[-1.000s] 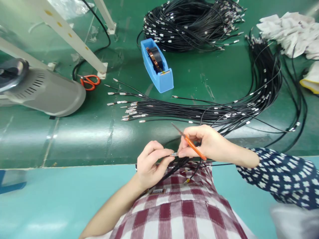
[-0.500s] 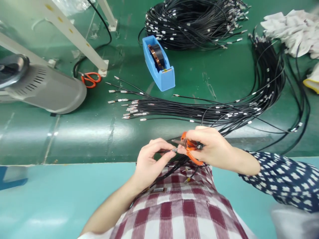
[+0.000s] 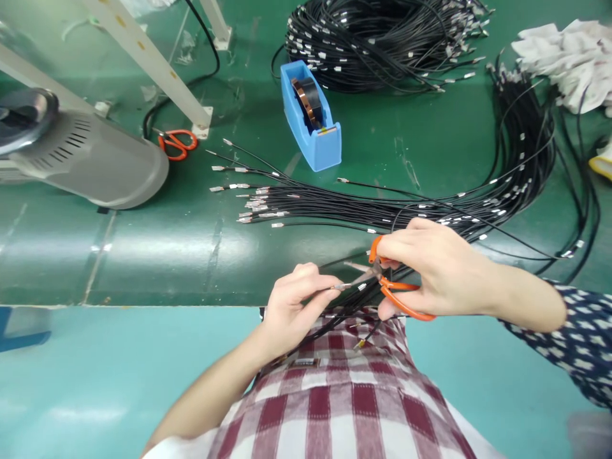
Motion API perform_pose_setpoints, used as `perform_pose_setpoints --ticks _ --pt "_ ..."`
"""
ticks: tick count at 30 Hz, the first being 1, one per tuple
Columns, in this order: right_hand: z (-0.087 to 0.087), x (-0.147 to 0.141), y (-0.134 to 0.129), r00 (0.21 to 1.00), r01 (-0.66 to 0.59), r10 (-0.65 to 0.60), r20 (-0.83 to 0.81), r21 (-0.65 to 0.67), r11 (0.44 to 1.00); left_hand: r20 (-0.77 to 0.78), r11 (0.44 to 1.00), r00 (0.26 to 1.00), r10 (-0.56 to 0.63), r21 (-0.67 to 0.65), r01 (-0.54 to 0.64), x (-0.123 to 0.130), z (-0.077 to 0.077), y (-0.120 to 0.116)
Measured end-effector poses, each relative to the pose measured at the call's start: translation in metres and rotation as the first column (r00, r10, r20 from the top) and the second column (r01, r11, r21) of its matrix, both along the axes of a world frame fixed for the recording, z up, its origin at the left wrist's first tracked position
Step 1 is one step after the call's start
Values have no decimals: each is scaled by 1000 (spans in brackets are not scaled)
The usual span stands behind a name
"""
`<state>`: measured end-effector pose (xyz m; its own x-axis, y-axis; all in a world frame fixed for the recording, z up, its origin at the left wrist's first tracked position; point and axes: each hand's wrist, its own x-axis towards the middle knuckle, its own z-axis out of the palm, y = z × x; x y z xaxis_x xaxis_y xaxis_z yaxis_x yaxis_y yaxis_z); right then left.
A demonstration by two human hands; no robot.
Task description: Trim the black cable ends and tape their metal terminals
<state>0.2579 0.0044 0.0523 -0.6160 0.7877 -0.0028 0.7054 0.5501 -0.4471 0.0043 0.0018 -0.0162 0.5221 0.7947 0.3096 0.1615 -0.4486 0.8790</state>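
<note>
Between thumb and forefinger, my left hand [image 3: 297,307] pinches a thin black cable close to its end [image 3: 342,287]. My right hand [image 3: 433,271] grips orange-handled scissors [image 3: 404,299] with the blades spread apart and pointing left. The lower blade is beside the cable's tip; whether it touches cannot be made out. Under my hands, more black cables [image 3: 329,326] cross the checked apron at the bench edge. Behind them on the green bench lies a long bundle of black cables [image 3: 329,203] with white labels and metal ends.
A blue tape dispenser [image 3: 313,121] stands behind the bundle. Coiled black cables [image 3: 377,48] lie at the back, white gloves [image 3: 568,60] at the far right. On the left are a grey machine [image 3: 90,156], a second pair of orange scissors [image 3: 178,145] and a white frame leg [image 3: 157,70].
My right hand has moved right, away from my left, and the scissors' blades have opened. The left hand stays pinched on the cable. The view has shifted slightly.
</note>
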Motion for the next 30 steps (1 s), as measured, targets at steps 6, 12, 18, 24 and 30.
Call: perform_pose_setpoints --ticks 6,12,18,24,30 --pt "9 5 4 983 -106 114 142 -61 992 5 992 999 -44 122 43 2 -4 1" --pt "11 1 9 971 -150 162 176 -84 985 -27 980 996 -80 183 84 1 -3 2" --pt "14 2 11 960 -141 152 237 -62 988 -15 978 997 -74 194 76 0 -3 2" --pt "16 2 11 951 -166 171 256 -43 985 -4 984 996 -88 158 87 0 -2 2" --pt "19 1 12 959 -154 172 226 -94 984 -6 975 993 -119 187 118 1 1 3"
